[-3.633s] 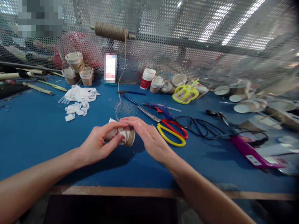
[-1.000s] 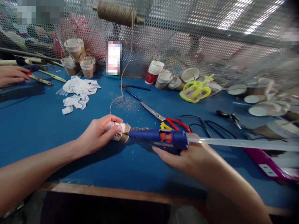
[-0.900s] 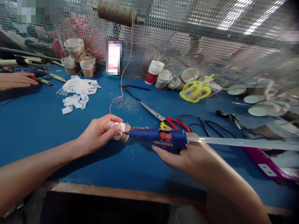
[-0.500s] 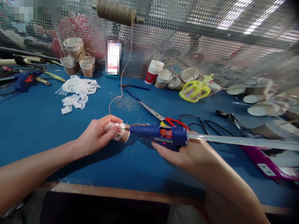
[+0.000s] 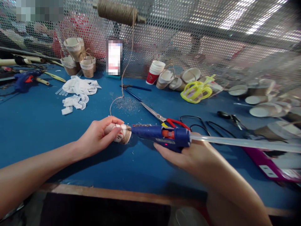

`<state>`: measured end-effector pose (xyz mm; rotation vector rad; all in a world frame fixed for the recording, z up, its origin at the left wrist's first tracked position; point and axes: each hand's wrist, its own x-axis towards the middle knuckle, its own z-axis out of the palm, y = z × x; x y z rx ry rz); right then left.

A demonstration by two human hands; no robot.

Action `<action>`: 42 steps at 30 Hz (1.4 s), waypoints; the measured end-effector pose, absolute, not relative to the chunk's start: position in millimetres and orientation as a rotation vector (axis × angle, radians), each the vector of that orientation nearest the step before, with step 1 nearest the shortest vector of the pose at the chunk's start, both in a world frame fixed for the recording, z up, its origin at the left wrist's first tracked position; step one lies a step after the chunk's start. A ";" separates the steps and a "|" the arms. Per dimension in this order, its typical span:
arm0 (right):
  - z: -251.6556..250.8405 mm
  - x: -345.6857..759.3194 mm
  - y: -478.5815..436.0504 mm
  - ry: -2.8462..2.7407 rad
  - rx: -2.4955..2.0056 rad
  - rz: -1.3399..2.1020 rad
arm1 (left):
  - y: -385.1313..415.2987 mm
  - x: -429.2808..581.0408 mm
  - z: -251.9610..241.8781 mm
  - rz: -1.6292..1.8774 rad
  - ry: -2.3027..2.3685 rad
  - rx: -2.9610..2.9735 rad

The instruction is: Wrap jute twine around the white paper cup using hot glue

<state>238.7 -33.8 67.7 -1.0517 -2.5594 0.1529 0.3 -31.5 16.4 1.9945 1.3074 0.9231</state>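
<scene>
My left hand (image 5: 103, 133) is closed around a small white paper cup (image 5: 118, 137) lying on its side above the blue table. Rings of brown twine wrap the cup's right end. From there a loose strand of twine (image 5: 123, 73) runs up to a large spool (image 5: 117, 12). My right hand (image 5: 185, 153) grips a blue glue gun (image 5: 162, 135) with a small red light lit. Its nozzle points left and meets the twine-wrapped end of the cup. Out of the gun's back sticks a long clear glue stick (image 5: 235, 142).
Scissors (image 5: 157, 116) and blue-handled pliers (image 5: 138, 88) lie beyond the cup. Twine-wrapped cups (image 5: 87, 69) stand at the back left; more cups (image 5: 261, 108) lie on the right. White scraps (image 5: 80, 86), a second glue gun (image 5: 26, 81) and a yellow crown-like piece (image 5: 196, 91) are around.
The glue gun and my right hand have shifted very slightly to the right. My left hand and the cup are nearly still.
</scene>
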 end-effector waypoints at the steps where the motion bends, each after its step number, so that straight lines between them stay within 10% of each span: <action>1: 66.8 240.6 -33.2 -2.567 -1.051 0.143 | -31.5 0.3 16.0 0.925 1.304 1.998; 23: 65.5 242.1 -38.6 -2.675 -0.662 -0.586 | -31.0 -0.5 16.1 0.861 1.359 1.979; 42: 73.4 233.8 -40.8 -2.649 -0.737 -0.567 | -32.8 0.8 18.1 0.913 1.321 2.027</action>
